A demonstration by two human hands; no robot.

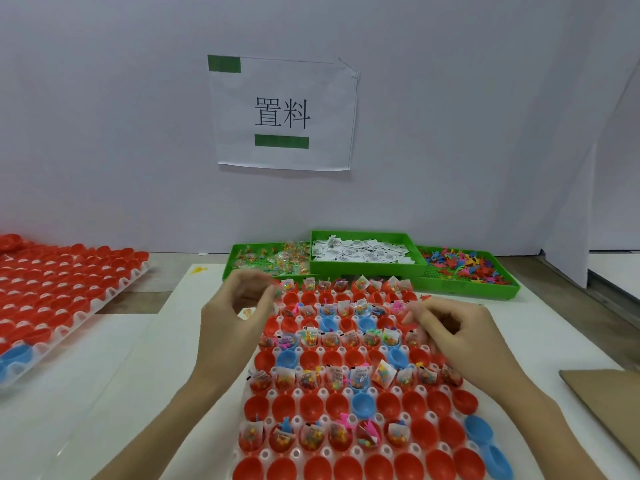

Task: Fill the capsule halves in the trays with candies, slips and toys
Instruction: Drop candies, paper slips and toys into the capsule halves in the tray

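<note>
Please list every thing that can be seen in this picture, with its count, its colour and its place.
White plastic capsule tray: one, centre front, red and blue halves, alternate rows filled.
Second white tray of red halves: one, far left.
Green plastic bin of candy packets: one, back left.
Green bin of white paper slips: one, back middle.
Green bin of coloured plastic toys: one, back right.
White paper sign: one, on wall.
Brown cardboard sheet: one, right edge.
Left hand: fingers curled over tray's top left.
Right hand: fingers curled over tray's right.

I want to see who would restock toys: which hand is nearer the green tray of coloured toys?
Right. The right hand hovers over the capsule tray's far right part, just in front of the toy tray. The left hand is at its far left edge, nearer the candy tray.
</note>
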